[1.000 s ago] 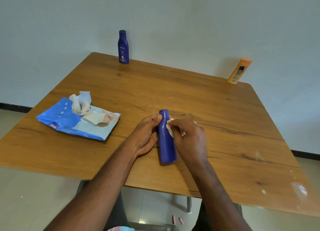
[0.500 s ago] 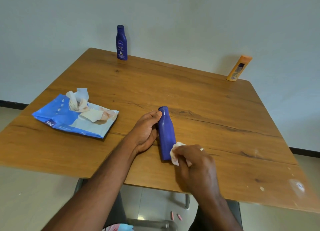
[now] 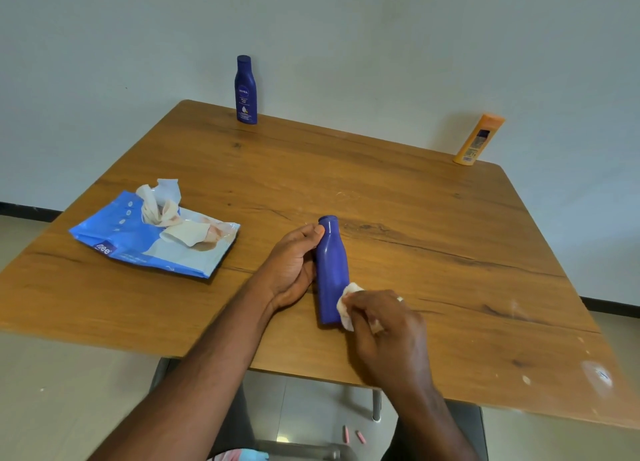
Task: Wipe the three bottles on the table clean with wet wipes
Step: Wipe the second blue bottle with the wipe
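A plain blue bottle (image 3: 331, 270) lies on the desk (image 3: 415, 218) near its front edge. The left hand (image 3: 292, 265) grips its side, fingers curled round it. The right hand (image 3: 388, 325) pinches a wet wipe (image 3: 346, 304) against the bottle's base end.

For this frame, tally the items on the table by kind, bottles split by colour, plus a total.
Blue bottles: 2 (one lying in the left hand at, one upright at the far edge)
Orange bottle: 1
Wet wipes pack: 1
Wet wipe in the right hand: 1
Total: 5
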